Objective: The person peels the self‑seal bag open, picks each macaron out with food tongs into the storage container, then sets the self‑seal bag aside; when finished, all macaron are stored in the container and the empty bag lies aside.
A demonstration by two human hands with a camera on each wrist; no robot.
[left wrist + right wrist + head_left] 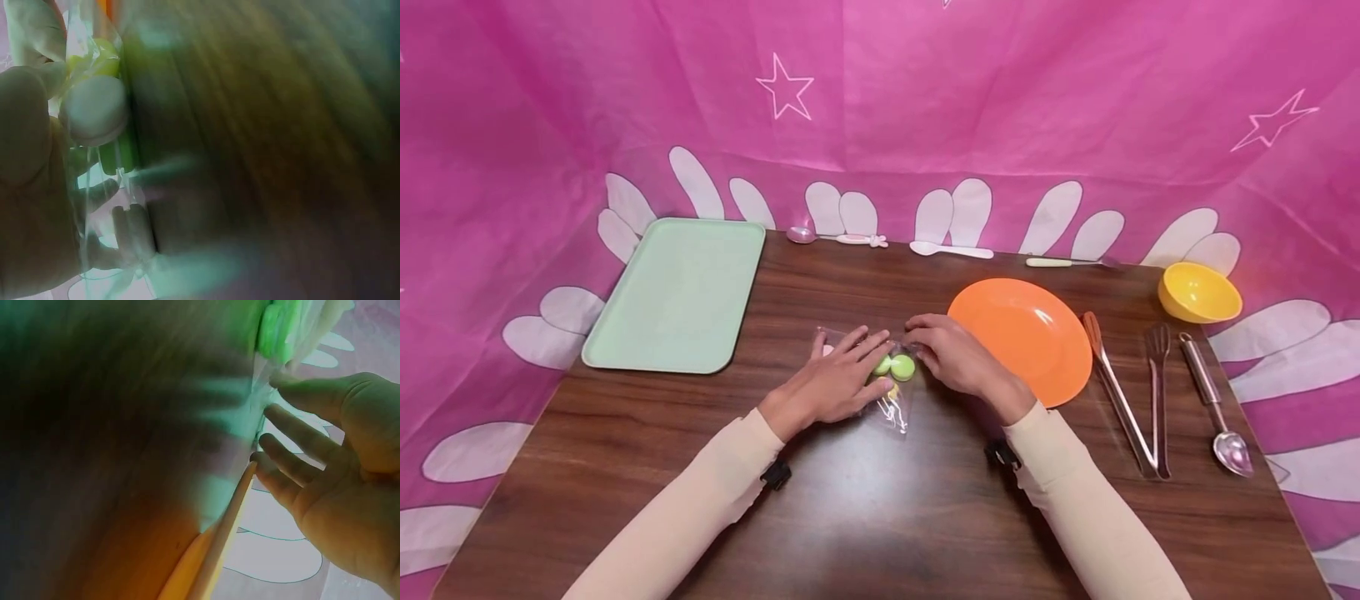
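Observation:
A clear plastic bag point(891, 413) lies on the table between my hands. Inside it are round green pieces point(902, 367) and a yellow piece point(892, 390); the left wrist view also shows a whitish round piece point(97, 109). My left hand point(838, 379) rests palm down across the bag's left part with fingers spread, hiding some of the contents. At the bag's upper right edge is my right hand point(953, 354), fingers loosely bent with their tips low by the plastic. In the right wrist view its thumb is near the bag's edge, beside a green piece point(270, 331).
An orange plate point(1022, 342) lies just beyond my right hand. Tongs point(1123, 408), an ice cream scoop point(1213, 400) and a yellow bowl point(1199, 293) are at the right. A pale green tray point(681, 292) sits at the left. Spoons point(951, 250) and a light-handled utensil point(1060, 262) line the back edge.

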